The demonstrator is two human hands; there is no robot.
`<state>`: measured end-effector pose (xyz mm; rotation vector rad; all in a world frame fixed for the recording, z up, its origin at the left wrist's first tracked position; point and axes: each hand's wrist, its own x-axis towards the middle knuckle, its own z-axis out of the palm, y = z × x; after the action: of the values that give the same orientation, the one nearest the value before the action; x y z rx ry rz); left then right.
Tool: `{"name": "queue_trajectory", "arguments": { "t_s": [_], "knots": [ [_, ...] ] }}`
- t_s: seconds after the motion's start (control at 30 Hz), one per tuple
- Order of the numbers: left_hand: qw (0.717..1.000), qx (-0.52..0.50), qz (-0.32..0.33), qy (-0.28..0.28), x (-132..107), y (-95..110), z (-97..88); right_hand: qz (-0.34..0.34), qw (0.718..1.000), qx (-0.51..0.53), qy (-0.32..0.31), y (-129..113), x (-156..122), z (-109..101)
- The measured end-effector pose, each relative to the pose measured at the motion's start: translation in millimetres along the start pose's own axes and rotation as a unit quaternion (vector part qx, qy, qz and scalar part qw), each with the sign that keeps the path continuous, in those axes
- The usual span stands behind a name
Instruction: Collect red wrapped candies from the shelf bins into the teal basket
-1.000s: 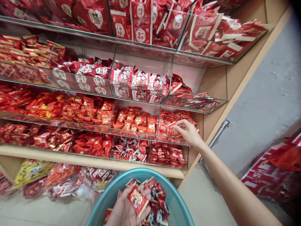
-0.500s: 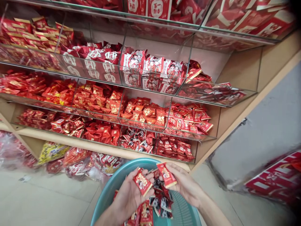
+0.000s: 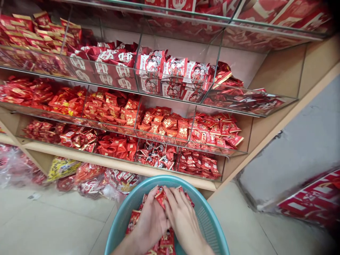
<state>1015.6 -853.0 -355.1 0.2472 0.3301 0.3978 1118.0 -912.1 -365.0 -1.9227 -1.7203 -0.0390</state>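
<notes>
My left hand (image 3: 152, 220) is cupped, palm up, over a teal plastic basket (image 3: 215, 216). Across it lies my right hand (image 3: 183, 216), its fingers curled down towards the left palm. A small red snack packet (image 3: 160, 197) shows between the fingers of both hands; most of it is covered. Whether a second packet is hidden in there I cannot make out. Below and around my hands, several red packets with gold edges (image 3: 166, 241) lie in the basket, with more at its left side (image 3: 133, 219).
A wooden shelf unit (image 3: 117, 160) with clear dividers stands in front, its compartments filled with red packets. Under it, plastic bags of packets (image 3: 89, 172) rest on the tiled floor (image 3: 66, 216). To the right are a grey wall (image 3: 297, 166) and a red printed item (image 3: 313, 198).
My hands have come together. Before, each held a red packet apart from the other; now the right hand covers the left, and the packets are mostly hidden. The view has shifted slightly.
</notes>
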Motion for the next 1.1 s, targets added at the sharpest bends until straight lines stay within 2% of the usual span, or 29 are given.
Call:
{"name": "queue_trajectory", "arguments": {
  "t_s": [0.17, 0.43, 0.63, 0.77, 0.83, 0.93, 1.03, 1.1],
  "knots": [
    [0.999, 0.001, 0.031, 0.009, -2.9, 2.4, -3.2, -0.022, 0.999, 0.026, 0.027, -9.8, -4.9, -6.0],
    [0.999, -0.003, 0.031, -0.017, -6.0, 0.0, 7.8, 0.031, 0.99, 0.117, 0.073, -4.7, -14.1, -3.1],
    [0.996, 0.041, 0.056, 0.061, -7.2, -5.5, 8.1, 0.041, 0.984, 0.135, 0.106, -9.3, -13.8, 1.7],
    [0.992, 0.046, 0.055, 0.108, -6.3, -6.3, 8.5, 0.004, 0.985, 0.116, 0.126, -9.3, -13.5, 0.6],
    [0.992, 0.037, 0.037, 0.116, -5.0, -4.5, 9.3, -0.008, 0.985, 0.108, 0.137, -4.7, -8.1, -9.9],
    [0.991, 0.029, 0.004, 0.127, -2.7, -0.7, 9.5, -0.004, 0.983, 0.077, 0.168, 13.3, 11.5, -41.1],
    [0.99, 0.027, -0.017, 0.14, -0.6, 1.7, 7.6, -0.012, 0.97, 0.026, 0.241, 46.9, 44.0, -83.4],
    [0.989, 0.029, -0.026, 0.143, 0.4, 1.8, 5.8, 0.018, 0.963, -0.03, 0.267, 73.0, 68.4, -112.2]
  ]
}}
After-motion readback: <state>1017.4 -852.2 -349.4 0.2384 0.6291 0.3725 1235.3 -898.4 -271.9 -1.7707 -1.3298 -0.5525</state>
